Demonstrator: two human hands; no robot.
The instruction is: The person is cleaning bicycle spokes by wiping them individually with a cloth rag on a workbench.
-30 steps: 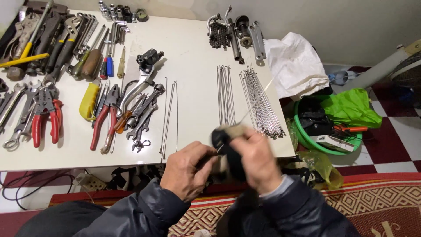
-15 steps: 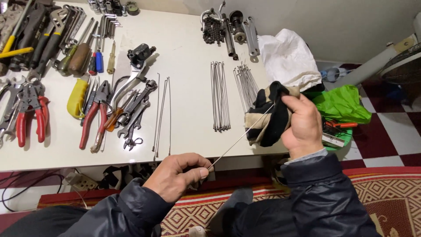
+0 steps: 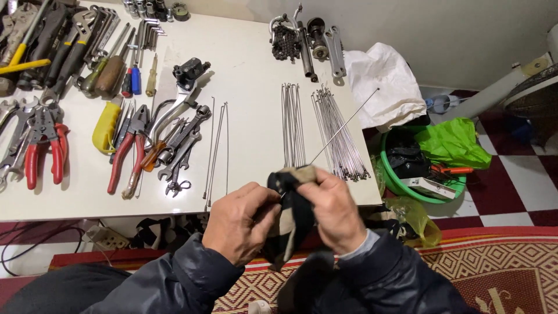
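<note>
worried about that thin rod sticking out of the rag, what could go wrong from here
The spoke pokes out of the dirty cloth gripped by the left hand and right hand. Its free end hangs above the spoke bundle on the white table; a swing might scatter those. It may also bend, or slip from the cloth.

Setting identified as small bicycle repair workshop. White desk (image 3: 256, 70) covered with pliers (image 3: 43, 142), screwdrivers (image 3: 125, 67), wrenches (image 3: 180, 145). Bundles of wheel spokes (image 3: 340, 131) laid out. Chain and crank parts (image 3: 305, 38) noted at far edge. Green basin (image 3: 407, 189) seen on tiled floor (image 3: 523, 180).
</note>
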